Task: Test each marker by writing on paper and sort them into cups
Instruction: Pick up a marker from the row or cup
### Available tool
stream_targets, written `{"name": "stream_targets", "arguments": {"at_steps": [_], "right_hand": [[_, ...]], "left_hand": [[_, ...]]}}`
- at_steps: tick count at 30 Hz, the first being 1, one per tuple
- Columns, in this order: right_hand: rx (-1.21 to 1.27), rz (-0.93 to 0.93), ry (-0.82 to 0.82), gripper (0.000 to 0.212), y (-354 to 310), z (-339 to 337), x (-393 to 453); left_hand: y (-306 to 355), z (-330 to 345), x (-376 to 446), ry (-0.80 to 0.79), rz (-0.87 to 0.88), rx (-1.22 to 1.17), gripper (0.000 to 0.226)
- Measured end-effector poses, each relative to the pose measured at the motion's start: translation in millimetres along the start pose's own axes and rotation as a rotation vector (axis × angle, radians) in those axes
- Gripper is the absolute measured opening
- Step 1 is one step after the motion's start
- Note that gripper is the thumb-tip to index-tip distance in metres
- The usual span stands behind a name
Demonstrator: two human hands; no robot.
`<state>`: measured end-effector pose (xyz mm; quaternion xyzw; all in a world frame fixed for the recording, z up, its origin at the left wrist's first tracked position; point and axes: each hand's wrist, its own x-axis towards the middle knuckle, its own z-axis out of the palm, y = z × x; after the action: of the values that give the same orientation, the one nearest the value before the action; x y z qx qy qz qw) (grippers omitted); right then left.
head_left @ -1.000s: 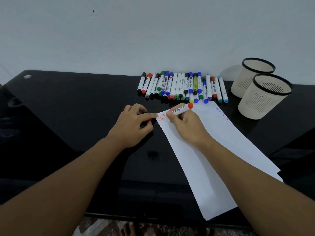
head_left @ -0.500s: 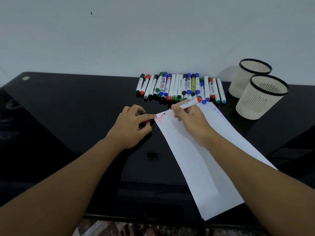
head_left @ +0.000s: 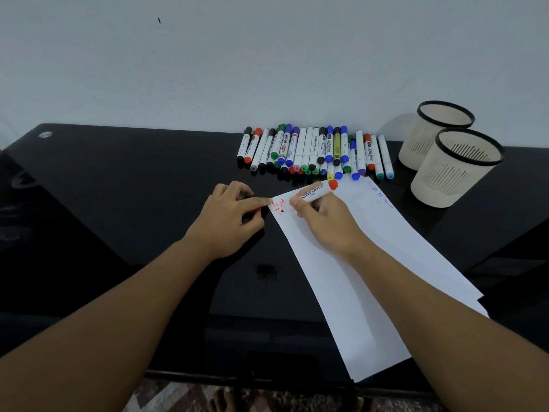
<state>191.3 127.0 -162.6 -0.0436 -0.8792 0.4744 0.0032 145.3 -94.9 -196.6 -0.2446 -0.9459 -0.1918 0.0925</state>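
Note:
My right hand (head_left: 322,221) grips a white marker with a red end (head_left: 319,190), its tip down on the top left corner of the white paper (head_left: 371,263), beside red writing. My left hand (head_left: 230,217) rests on the black table; its forefinger presses the paper's corner, and the other fingers curl round a small red cap (head_left: 256,210). A row of several capped markers (head_left: 315,150) lies at the back by the wall. Two cream cups with black rims (head_left: 454,168) (head_left: 430,129) stand at the right.
The glossy black table (head_left: 118,203) runs from the white wall to its front edge near me. Blue writing (head_left: 380,196) marks the paper's top right corner. Patterned floor shows below the table edge.
My right hand has shifted slightly along the paper's top left corner while writing, and more red marks have appeared there. My left hand has stayed on the corner.

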Motion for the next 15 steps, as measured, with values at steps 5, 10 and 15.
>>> {"name": "stream_targets", "arguments": {"at_steps": [5,10,15], "right_hand": [[-0.003,0.014,-0.002,0.044,0.1,0.9,0.1],[-0.025,0.026,0.014,0.046,1.2,1.1,3.0],[-0.015,0.019,-0.007,0.044,-0.2,0.1,-0.4]], "left_hand": [[0.4,-0.9,0.4,-0.006,0.000,0.006,0.049],[1.0,-1.1,0.4,-0.007,0.000,0.000,0.050],[0.7,-0.9,0.0,0.000,0.005,0.000,0.050]]}}
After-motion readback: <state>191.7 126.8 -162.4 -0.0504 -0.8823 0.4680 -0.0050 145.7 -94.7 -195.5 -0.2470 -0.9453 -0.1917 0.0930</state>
